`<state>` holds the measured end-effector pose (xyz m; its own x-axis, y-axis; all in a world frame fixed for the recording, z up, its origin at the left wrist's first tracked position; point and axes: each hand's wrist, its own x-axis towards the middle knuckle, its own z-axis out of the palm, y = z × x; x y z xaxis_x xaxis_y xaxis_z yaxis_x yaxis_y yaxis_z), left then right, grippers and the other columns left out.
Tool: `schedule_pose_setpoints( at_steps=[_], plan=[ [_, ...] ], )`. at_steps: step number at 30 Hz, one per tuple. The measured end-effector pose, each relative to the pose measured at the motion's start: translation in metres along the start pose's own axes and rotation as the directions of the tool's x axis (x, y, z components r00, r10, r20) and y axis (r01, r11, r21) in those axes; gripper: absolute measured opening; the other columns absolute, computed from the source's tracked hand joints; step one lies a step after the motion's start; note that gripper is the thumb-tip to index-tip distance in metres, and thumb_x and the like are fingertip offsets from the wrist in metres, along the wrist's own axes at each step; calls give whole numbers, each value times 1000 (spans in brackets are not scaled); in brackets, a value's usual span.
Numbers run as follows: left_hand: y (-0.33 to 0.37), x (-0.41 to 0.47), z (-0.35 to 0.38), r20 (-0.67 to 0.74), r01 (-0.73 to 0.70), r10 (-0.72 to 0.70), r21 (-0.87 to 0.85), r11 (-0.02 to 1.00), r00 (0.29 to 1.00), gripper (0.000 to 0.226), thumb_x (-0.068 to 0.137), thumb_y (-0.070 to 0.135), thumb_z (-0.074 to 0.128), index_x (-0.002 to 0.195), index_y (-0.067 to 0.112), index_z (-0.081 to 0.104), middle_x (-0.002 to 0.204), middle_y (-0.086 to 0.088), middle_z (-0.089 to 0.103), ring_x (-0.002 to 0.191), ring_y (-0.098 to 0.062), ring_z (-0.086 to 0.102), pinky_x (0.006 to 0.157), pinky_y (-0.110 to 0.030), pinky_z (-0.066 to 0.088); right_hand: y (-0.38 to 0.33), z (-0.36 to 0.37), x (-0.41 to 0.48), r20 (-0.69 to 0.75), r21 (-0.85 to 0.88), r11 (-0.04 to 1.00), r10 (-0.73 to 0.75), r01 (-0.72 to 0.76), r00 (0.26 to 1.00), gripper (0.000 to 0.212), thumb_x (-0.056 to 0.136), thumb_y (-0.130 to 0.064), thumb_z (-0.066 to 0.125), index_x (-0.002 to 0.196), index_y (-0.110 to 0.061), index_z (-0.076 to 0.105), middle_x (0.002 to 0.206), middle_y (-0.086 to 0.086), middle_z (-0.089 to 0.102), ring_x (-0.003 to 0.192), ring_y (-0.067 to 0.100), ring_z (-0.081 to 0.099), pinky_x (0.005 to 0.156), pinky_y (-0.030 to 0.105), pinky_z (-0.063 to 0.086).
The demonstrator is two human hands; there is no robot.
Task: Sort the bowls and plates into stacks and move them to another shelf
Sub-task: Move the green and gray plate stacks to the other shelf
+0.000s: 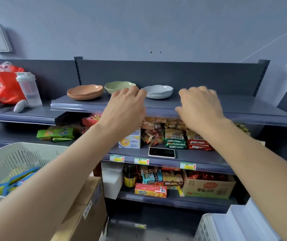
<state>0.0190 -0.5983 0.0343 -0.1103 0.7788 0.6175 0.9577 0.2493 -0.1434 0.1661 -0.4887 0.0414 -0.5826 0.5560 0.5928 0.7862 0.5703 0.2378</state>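
Note:
Three dishes stand in a row on the top grey shelf (226, 108): a stack of orange plates (85, 92) at the left, a green bowl (116, 86) in the middle, a white-grey bowl (158, 92) at the right. My left hand (127, 108) reaches over the shelf's front edge, its fingertips in front of the green bowl and next to the white-grey bowl, holding nothing. My right hand (200, 106) hovers just right of the white-grey bowl, fingers curled loosely downward, with nothing in it.
A clear shaker bottle (28, 88) and a red bag (5, 84) stand on the lower shelf at left. Snack packs and a phone (161, 152) fill the shelves below. A pale basket (17, 164) on a cardboard box (87, 211) sits at lower left.

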Motion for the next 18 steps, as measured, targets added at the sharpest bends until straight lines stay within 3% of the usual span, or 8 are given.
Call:
schedule_pose_setpoints(
  at_steps=[3,8,18],
  plan=[
    [-19,23,26,10,-7,7,-6,1000,1000,33,93,18,47,122,5,54,112,-12,59,103,-34,57,92,-43,42,-4,24,29,-1,4,1000,0,0,1000,20,91,-22,56,85,-14,39,99,10,63,99,32,55,71,35,28],
    [-46,60,73,2,12,-12,22,1000,1000,34,85,18,43,109,3,61,96,-14,64,88,-37,62,80,-42,48,-9,67,79,42,39,999,-20,19,999,22,95,-30,51,103,-10,55,105,11,63,103,33,55,74,36,31],
    [-67,142,146,70,87,-92,68,994,993,28,94,19,44,115,6,54,110,-13,59,101,-35,56,88,-42,41,12,157,181,32,125,991,-61,56,998,26,96,-28,46,109,-7,55,107,15,63,103,35,54,72,36,29]
  ],
)
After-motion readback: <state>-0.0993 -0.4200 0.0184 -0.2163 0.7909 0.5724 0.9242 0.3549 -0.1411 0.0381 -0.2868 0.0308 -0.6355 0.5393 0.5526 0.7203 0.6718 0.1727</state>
